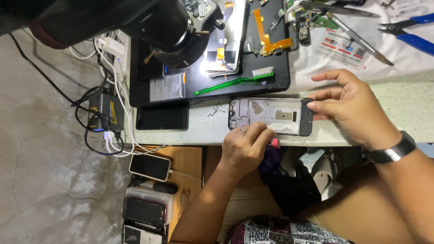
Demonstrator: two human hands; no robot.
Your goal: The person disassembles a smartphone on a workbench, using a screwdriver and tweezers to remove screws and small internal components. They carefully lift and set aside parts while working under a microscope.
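- Metal and thin, the phone frame lies flat near the front edge of the pale worktop; I judge it light, fairly stiff along its rim but easy to bend or scratch across the open middle plate.
- My right hand steadies the frame's right short end, thumb and fingertips pinching that end, the upper fingers spread loosely above it.
- My left hand is curled tight around a small pink-tipped tool, its tip at the frame's lower edge.
- Best hold, to my mind, is on the rim and short ends, never the inner plate.
- Front edge sits just below the frame, so a slip toward me could send it off the worktop.
- Just above lies the black mat with a green brush; between mat and frame there is only a narrow strip.
- Two small bent wire bits rest to the frame's left, near a dark phone.
- Open room lies to the right, beyond my right hand; blue-handled pliers and tweezers are well apart at the back.
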